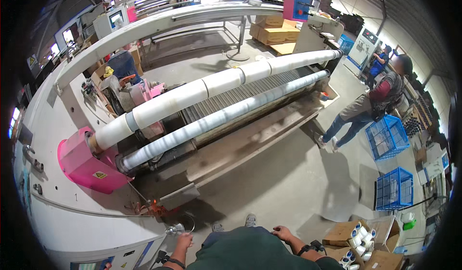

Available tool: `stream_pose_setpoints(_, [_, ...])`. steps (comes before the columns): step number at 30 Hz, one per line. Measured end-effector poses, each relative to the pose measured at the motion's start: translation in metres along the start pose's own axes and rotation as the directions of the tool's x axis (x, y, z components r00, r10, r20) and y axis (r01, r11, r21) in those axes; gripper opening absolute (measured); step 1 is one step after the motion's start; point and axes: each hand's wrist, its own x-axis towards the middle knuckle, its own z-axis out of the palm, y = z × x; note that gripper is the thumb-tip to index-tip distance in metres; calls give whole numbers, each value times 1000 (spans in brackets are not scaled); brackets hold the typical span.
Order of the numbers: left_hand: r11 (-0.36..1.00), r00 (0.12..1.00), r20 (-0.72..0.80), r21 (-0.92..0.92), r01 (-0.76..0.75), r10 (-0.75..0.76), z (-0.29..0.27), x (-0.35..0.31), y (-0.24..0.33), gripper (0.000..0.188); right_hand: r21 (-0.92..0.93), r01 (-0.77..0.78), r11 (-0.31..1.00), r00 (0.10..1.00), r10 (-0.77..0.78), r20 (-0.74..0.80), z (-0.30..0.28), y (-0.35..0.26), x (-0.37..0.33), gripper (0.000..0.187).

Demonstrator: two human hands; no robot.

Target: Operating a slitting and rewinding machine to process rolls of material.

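Head view | left hand [184, 241], right hand [283, 233]: well short of long, white, cylindrical lower roller [226, 117]; grips: can't tell | risk: pinched fingers if touched while turning

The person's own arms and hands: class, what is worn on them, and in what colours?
The left hand and right hand are ungloved. Behind the left sits a black strap; behind the right, a similar strap. The top is dark green. No markings are readable.
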Motion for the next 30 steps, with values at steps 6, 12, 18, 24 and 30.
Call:
stream_pose_setpoints(6, [997,1000,-25,-74,9,-10,40,-33,44,7,61,-108,992,994,110,-20,-21,9,3,50])
stream_pose_setpoints(12, [978,993,-22,-174,-116,114,66,-24,63,17,121,4,993,1000,-1,-19,-32,-8,20,54])
stream_pose_setpoints(18, [988,980,-126,1,-155,154,67,-25,79,38,-10,50,999,998,-50,-44,-36,-17,7,45])
stream_pose_setpoints(24, [989,975,-167,34,-142,146,59,-29,49,39,-108,-36,993,999,37,5,-43,21,17,37])
stream_pose_setpoints(30, [984,970,-177,101,-149,165,64,-48,43,38,-150,-96,984,995,89,-49,-42,-18,-15,36])
